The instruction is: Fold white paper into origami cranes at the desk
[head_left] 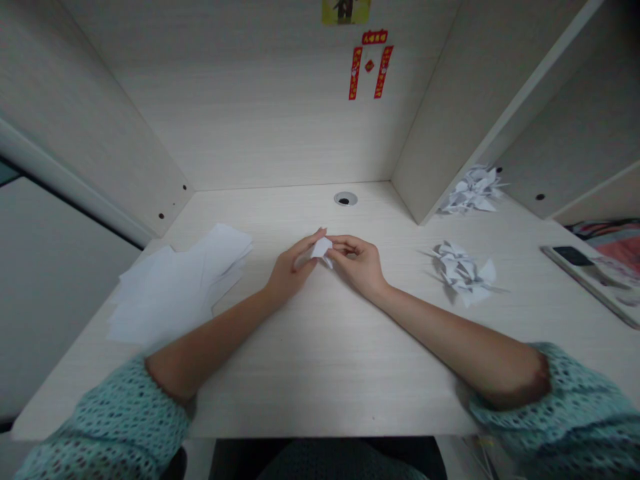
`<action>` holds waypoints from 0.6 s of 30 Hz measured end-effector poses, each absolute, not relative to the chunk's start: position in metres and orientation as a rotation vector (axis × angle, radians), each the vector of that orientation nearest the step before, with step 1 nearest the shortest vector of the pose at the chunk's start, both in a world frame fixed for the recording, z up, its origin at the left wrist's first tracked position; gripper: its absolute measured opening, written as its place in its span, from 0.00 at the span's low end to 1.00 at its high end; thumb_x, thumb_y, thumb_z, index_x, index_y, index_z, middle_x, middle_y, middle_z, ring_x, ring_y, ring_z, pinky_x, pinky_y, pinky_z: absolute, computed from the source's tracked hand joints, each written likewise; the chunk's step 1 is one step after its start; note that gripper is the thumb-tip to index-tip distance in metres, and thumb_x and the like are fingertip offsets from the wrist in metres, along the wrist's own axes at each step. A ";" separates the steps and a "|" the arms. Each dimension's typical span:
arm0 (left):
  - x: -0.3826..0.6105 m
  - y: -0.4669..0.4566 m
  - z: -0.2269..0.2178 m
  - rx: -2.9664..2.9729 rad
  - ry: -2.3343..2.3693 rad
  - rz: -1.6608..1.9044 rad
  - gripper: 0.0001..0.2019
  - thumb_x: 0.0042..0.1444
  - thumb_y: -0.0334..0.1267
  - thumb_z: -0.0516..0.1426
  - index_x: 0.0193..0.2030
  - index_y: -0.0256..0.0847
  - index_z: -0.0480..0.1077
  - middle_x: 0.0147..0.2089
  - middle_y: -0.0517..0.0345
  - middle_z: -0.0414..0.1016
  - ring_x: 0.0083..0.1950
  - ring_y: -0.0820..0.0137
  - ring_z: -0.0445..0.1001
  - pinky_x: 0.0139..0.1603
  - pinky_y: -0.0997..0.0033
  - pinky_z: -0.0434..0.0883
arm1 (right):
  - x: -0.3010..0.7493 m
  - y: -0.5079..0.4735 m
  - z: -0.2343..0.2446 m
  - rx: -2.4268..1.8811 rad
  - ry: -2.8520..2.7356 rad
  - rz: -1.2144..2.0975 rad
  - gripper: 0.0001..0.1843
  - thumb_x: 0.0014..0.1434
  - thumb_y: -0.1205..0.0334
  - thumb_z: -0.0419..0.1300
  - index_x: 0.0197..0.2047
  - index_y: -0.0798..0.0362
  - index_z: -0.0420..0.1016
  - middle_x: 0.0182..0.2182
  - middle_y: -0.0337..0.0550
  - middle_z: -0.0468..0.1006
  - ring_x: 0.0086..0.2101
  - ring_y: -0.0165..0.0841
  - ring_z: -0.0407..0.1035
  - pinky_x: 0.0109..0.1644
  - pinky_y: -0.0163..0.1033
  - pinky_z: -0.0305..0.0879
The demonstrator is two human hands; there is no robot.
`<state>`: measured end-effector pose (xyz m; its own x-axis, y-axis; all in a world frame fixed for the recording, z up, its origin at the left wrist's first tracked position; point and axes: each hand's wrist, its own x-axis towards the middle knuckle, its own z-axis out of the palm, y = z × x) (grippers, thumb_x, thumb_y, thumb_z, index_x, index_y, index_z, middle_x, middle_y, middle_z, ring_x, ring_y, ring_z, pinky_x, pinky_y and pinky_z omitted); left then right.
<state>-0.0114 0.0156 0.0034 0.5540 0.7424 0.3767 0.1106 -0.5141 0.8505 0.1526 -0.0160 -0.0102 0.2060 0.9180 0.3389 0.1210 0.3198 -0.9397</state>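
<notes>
A small folded piece of white paper (321, 247) is held between my two hands, just above the middle of the desk. My left hand (295, 262) grips its left side, the thumb below and the fingers along the far edge. From the right, my right hand (359, 261) pinches the paper between thumb and fingertips, with the other fingers curled. A narrow flap of the paper points down toward the desk. The exact folds are too small to make out.
Loose white paper sheets (180, 283) lie spread at the left. Folded paper pieces (463, 272) are heaped at the right, with another heap (475, 190) behind by the upright panel (480, 127). A phone (575, 256) rests on a flat silver object (600, 283) at far right.
</notes>
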 end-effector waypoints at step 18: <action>-0.007 0.009 0.006 2.157 0.804 1.305 0.12 0.55 0.40 0.60 0.46 0.45 0.76 0.54 0.53 0.75 0.54 0.67 0.74 0.59 0.63 0.69 | 0.154 -0.025 -0.005 -1.240 -1.437 0.457 0.08 0.54 0.59 0.62 0.37 0.50 0.79 0.31 0.40 0.81 0.31 0.32 0.75 0.37 0.37 0.66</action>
